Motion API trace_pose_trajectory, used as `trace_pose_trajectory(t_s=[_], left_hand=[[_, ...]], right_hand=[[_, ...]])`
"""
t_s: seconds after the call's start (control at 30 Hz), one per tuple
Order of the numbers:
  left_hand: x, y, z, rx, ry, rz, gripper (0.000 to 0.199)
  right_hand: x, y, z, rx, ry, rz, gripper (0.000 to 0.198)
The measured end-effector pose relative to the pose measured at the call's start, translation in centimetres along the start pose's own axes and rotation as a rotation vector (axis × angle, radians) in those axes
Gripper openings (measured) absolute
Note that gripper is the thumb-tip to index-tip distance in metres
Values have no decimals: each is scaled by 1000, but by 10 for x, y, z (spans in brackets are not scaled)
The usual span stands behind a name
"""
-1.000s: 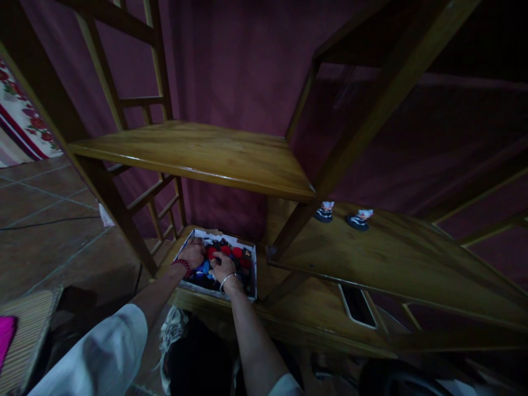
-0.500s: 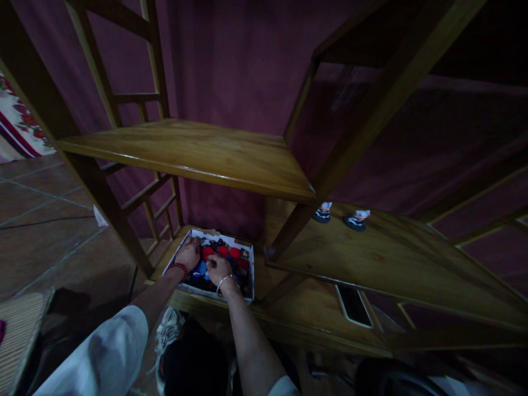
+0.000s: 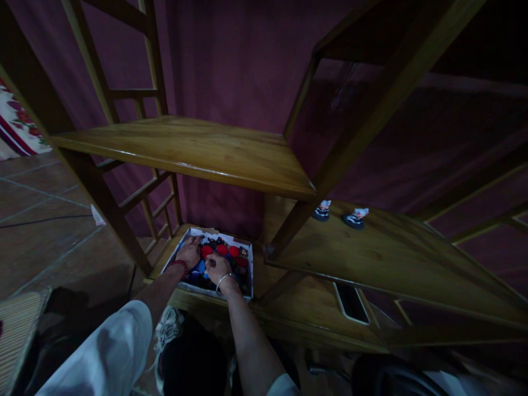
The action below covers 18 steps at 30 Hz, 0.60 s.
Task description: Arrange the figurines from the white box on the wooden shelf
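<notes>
A shallow white box (image 3: 250,280) on the low wooden shelf holds a jumble of small items: round red pieces (image 3: 221,250), blue ones (image 3: 201,268) and many dark ones. My left hand (image 3: 190,252) lies over the box's left side, fingers stretched out flat on the contents. Beside it, my right hand (image 3: 218,267) is over the middle of the box with its fingers curled in a pinch. Something small and dark shows at those fingertips, too dim to name. A red bead bracelet is on my left wrist, a silver bangle on my right.
A wooden shelf board (image 3: 185,148) juts out above the box. To the right, two small figurines (image 3: 355,218) stand on a higher shelf. Below them lies a phone-like flat object (image 3: 351,303) with a dark face. A slanted wooden post (image 3: 289,234) rises right of the box.
Both hands stay in the box with only slight finger movement. The whole view has shifted a little.
</notes>
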State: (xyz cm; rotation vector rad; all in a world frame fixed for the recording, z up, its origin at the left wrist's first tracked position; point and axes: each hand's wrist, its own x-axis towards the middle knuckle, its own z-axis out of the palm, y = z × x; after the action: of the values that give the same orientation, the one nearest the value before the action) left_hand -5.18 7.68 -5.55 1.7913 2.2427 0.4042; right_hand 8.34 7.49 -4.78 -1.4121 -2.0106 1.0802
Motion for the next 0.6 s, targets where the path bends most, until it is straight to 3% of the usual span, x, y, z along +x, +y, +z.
trace_pose_trajectory(t_s=[0.17, 0.6], left_hand=[[-2, 0, -2, -29, -28, -71, 42], [4, -5, 0, -142, 39, -79, 34]], right_hand=[[0, 0, 0, -26, 12, -9, 22], [-3, -6, -4, -61, -8, -18, 20]])
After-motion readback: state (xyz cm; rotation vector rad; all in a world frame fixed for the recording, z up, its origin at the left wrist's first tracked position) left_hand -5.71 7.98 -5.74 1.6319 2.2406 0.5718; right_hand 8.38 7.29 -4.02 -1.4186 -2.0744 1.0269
